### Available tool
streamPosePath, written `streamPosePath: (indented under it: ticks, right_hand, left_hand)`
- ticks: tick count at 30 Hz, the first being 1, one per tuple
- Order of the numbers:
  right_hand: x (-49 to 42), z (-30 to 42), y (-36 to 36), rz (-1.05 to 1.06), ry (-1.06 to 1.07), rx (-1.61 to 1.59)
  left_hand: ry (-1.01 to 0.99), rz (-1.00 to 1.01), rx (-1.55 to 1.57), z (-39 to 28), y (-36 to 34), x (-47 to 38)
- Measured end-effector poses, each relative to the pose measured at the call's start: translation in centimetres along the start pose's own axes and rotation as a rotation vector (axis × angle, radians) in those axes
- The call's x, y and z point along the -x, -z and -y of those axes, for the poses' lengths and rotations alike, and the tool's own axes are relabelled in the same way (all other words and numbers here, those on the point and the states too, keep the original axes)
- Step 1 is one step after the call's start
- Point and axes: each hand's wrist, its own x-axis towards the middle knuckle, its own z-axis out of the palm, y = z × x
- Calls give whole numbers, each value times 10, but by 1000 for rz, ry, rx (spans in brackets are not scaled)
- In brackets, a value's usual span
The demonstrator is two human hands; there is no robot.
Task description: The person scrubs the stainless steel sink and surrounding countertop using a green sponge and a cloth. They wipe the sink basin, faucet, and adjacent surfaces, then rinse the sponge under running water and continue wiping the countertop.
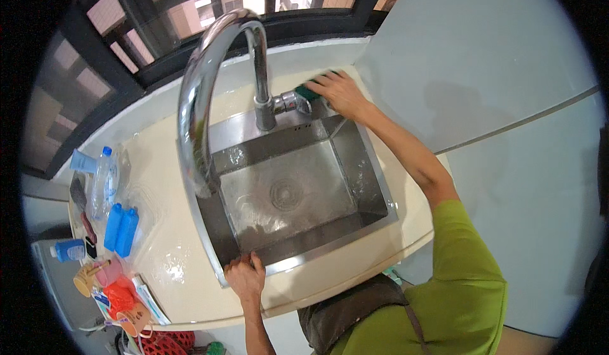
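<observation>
My right hand [340, 94] presses a dark green scouring pad [308, 91] against the counter behind the sink's back right corner, close to the tap handle [303, 104]. At the near left corner, my left hand [246, 275] has its fingers curled over the rim of the stainless steel sink [304, 261]. The basin is wet and holds no dishes; a round drain [286, 194] sits in its floor. A tall chrome gooseneck faucet [192, 93] arches over the left side, with no water seen running from it.
Along the left counter stand a clear plastic bottle [101, 184], blue ice packs [121, 229], a brush [81, 200], cups [108, 272], a red plastic bag [119, 298] and a toothpaste tube [150, 300]. A dark-framed window [162, 55] lies behind; a pale wall panel [476, 46] bounds the right.
</observation>
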Motion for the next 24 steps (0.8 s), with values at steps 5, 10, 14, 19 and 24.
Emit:
streamPosePath:
  ticks: [5, 10, 14, 19, 24]
  right_hand:
    - [-31, -53, -76, 283, 32, -40]
    - [47, -72, -43, 401, -317, 139]
    - [101, -28, -35, 414, -390, 229]
    - [165, 66, 4, 348, -479, 364]
    - [186, 172, 61, 687, -548, -15]
  left_hand:
    - [-46, -12, 47, 1, 1, -2]
    - [-58, -32, 3, 1, 0, 0]
    - [-56, -16, 37, -1, 0, 0]
    - [-72, -26, -15, -1, -1, 0]
    - [-79, -66, -5, -1, -3, -1]
